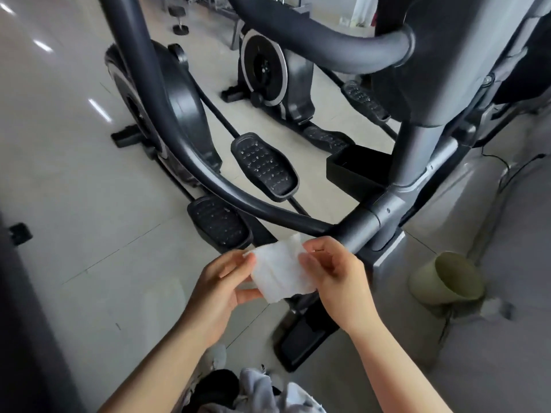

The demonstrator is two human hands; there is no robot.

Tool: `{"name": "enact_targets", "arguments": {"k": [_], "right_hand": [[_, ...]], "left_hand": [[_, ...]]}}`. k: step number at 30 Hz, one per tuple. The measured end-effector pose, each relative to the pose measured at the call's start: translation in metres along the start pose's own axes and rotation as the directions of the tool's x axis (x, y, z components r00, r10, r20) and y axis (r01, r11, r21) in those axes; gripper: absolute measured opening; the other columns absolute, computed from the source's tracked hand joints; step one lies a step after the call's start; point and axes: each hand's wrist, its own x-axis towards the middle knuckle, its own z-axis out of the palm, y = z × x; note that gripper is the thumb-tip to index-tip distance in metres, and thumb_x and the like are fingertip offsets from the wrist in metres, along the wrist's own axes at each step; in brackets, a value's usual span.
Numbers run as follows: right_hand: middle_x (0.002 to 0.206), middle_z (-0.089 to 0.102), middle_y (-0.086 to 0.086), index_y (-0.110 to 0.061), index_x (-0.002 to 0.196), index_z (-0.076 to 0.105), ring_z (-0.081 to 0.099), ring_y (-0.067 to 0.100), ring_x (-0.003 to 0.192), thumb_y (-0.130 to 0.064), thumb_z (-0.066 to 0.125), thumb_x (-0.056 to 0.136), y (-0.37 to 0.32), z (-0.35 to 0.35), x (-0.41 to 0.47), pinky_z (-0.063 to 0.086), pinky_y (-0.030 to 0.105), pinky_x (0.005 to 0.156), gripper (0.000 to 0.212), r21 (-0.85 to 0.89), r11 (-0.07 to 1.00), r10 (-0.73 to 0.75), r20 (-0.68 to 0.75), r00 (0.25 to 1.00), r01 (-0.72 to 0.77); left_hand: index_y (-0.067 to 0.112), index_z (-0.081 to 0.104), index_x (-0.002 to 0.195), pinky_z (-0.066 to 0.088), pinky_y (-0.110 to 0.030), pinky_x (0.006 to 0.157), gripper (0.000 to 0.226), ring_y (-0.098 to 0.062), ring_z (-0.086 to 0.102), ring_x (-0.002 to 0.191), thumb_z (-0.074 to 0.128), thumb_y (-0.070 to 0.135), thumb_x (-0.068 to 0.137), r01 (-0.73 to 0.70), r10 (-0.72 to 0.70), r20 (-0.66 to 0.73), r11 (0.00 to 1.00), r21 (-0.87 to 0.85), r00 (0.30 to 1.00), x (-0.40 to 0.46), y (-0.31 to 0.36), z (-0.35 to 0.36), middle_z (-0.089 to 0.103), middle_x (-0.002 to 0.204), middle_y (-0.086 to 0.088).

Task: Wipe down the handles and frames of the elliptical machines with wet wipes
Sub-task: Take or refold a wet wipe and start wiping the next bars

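Both hands pinch the white wet wipe (280, 271), left hand (222, 286) on one edge and right hand (334, 271) on the other. It hangs just below the curved black handle (190, 162), maybe not touching. A green bin (447, 278) stands nearby.

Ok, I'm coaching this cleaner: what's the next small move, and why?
Probably lay the wet wipe on the curved handle bar just above. Both the left hand and right hand pinch it, spread flat, and it touches no part of the machine.
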Motion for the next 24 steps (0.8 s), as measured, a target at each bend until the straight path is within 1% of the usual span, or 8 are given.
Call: {"name": "enact_targets", "arguments": {"k": [4, 6, 9, 12, 15, 20, 22, 24], "right_hand": [[0.083, 0.064, -0.014, -0.022, 0.096, 0.059, 0.062, 0.006, 0.080, -0.021, 0.059, 0.095, -0.006, 0.024, 0.006, 0.050, 0.019, 0.066, 0.001, -0.214, 0.940, -0.282, -0.040, 0.959, 0.267], [0.089, 0.062, -0.009, -0.016, 0.094, 0.063, 0.061, 0.012, 0.086, -0.039, 0.061, 0.090, -0.013, 0.040, 0.005, 0.054, 0.029, 0.069, 0.023, -0.170, 0.908, -0.377, 0.061, 0.924, 0.382], [0.093, 0.059, -0.010, -0.017, 0.093, 0.061, 0.061, 0.012, 0.086, -0.056, 0.067, 0.077, -0.023, 0.071, 0.004, 0.054, 0.033, 0.072, 0.043, -0.159, 0.920, -0.300, 0.304, 0.904, 0.359], [0.095, 0.061, -0.007, -0.013, 0.090, 0.064, 0.063, 0.012, 0.084, -0.030, 0.073, 0.082, -0.024, 0.096, 0.007, 0.057, 0.034, 0.070, 0.021, -0.066, 0.915, -0.345, 0.385, 0.856, 0.398], [0.089, 0.066, -0.007, -0.012, 0.088, 0.068, 0.065, 0.006, 0.081, -0.010, 0.071, 0.088, -0.029, 0.102, 0.016, 0.051, 0.015, 0.067, 0.003, 0.068, 0.935, -0.335, 0.497, 0.801, 0.349], [0.078, 0.067, -0.008, -0.011, 0.086, 0.070, 0.061, 0.006, 0.071, -0.014, 0.063, 0.090, -0.041, 0.111, 0.027, 0.045, 0.015, 0.064, 0.009, 0.098, 0.884, -0.447, 0.466, 0.764, 0.458], [0.078, 0.066, -0.008, -0.010, 0.086, 0.069, 0.058, 0.002, 0.070, -0.012, 0.062, 0.090, -0.044, 0.121, 0.032, 0.041, 0.010, 0.064, 0.009, 0.061, 0.831, -0.526, 0.407, 0.747, 0.552], [0.082, 0.068, -0.006, -0.011, 0.088, 0.070, 0.058, 0.004, 0.070, -0.019, 0.059, 0.091, -0.046, 0.135, 0.037, 0.043, 0.015, 0.061, 0.014, -0.033, 0.759, -0.592, 0.382, 0.710, 0.650]], "left_hand": [[0.021, 0.068, 0.052, 0.052, -0.021, 0.062, 0.026, -0.008, 0.064, 0.064, 0.074, 0.011, 0.076, -0.091, 0.084, -0.097, 0.994, -0.067, 0.992, -0.010, 0.009, -0.013, 0.065, 0.064, 0.005], [0.021, 0.065, 0.052, 0.050, -0.019, 0.060, 0.024, -0.008, 0.061, 0.063, 0.076, 0.014, 0.073, -0.155, 0.145, -0.186, 0.987, -0.041, 0.972, -0.015, 0.010, -0.021, 0.063, 0.064, 0.003], [0.012, 0.067, 0.066, 0.050, -0.018, 0.059, 0.014, -0.011, 0.065, 0.067, 0.077, 0.022, 0.065, -0.211, 0.206, -0.268, 0.977, 0.010, 0.941, -0.023, 0.013, -0.030, 0.070, 0.074, -0.001], [0.000, 0.055, 0.069, 0.056, -0.021, 0.068, 0.036, -0.011, 0.069, 0.071, 0.088, 0.008, 0.056, -0.229, 0.251, -0.346, 0.968, 0.102, 0.904, -0.035, 0.018, -0.044, 0.073, 0.080, 0.003], [0.003, 0.048, 0.064, 0.060, -0.029, 0.073, 0.036, -0.012, 0.069, 0.070, 0.080, 0.016, 0.054, -0.233, 0.271, -0.448, 0.962, 0.141, 0.852, -0.048, 0.023, -0.065, 0.074, 0.079, 0.003], [0.022, 0.055, 0.051, 0.058, -0.031, 0.070, 0.033, -0.015, 0.070, 0.079, 0.086, 0.014, 0.058, -0.240, 0.292, -0.483, 0.956, 0.168, 0.826, -0.054, 0.027, -0.092, 0.075, 0.090, -0.001], [0.014, 0.053, 0.063, 0.056, -0.032, 0.068, 0.021, -0.019, 0.069, 0.082, 0.072, 0.021, 0.069, -0.268, 0.283, -0.495, 0.958, 0.103, 0.821, -0.048, 0.029, -0.095, 0.075, 0.094, -0.008], [0.008, 0.052, 0.076, 0.053, -0.034, 0.070, 0.021, -0.026, 0.064, 0.090, 0.064, 0.026, 0.077, -0.276, 0.224, -0.492, 0.960, -0.036, 0.842, -0.036, 0.031, -0.097, 0.069, 0.105, -0.021]]}}
